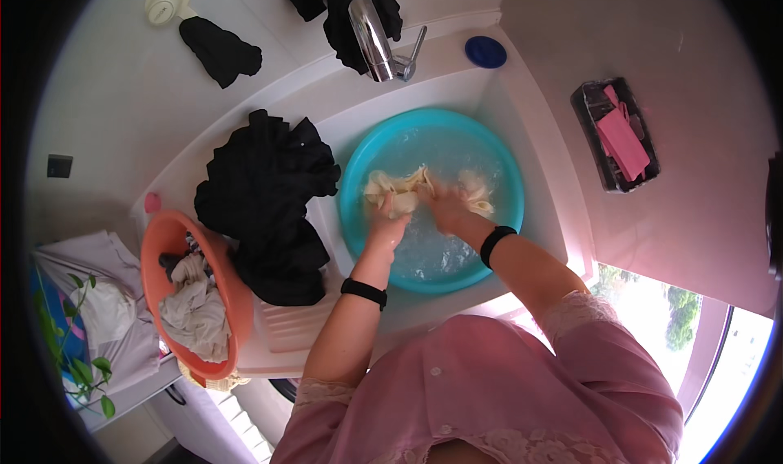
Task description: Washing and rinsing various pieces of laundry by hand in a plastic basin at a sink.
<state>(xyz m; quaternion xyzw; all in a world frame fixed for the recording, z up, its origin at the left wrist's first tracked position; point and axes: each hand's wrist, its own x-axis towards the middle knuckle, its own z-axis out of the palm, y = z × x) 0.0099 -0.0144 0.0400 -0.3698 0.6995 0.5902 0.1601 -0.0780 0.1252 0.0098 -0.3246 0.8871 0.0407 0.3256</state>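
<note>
A round turquoise basin (350,234) of cloudy, sudsy water stands in a white laundry sink (541,158). My left hand (388,222) grips the lower edge of a wet cream cloth (399,200) at the basin's left. Close beside it my right hand (445,207) holds the same cloth's right end, its fingers partly blurred. More cream cloth (477,192) floats just right of my right hand; whether the pieces are joined is hidden. Each wrist wears a black band.
Black garments (269,201) lie heaped left of the basin, beside an orange tub (241,317) of light and dark laundry. A chrome faucet (372,39) with black cloth behind it rises at the back. A blue lid-like disc (486,52) rests at the corner. A wall-mounted black tray (612,134) holds pink items.
</note>
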